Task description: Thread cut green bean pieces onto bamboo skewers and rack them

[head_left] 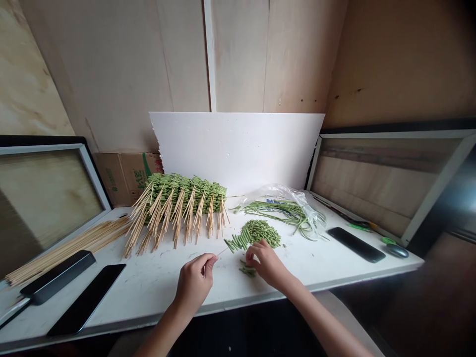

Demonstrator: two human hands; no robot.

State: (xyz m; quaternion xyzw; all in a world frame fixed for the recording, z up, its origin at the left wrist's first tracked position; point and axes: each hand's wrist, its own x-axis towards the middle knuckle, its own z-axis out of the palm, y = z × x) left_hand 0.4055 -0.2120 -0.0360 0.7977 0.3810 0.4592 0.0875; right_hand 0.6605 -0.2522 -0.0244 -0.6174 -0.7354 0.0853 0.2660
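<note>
done: one stack of loaded sticks, too dense to count. left: one bundle of bare sticks, one heap of cut stems, one batch of long stalks. left hand fingers pinch one stick, apparently part-loaded, above the worktop near the heap; right hand fingers: grip cannot be told.

Left hand: bare; I note slender fingers.
Right hand: bare, likewise slender.
Forearms: uncovered to the lower picture edge, slim, narrowing at the wrists.
Dark patch between forearms: one pale speck; I cannot distinguish clothing from shadow.
</note>
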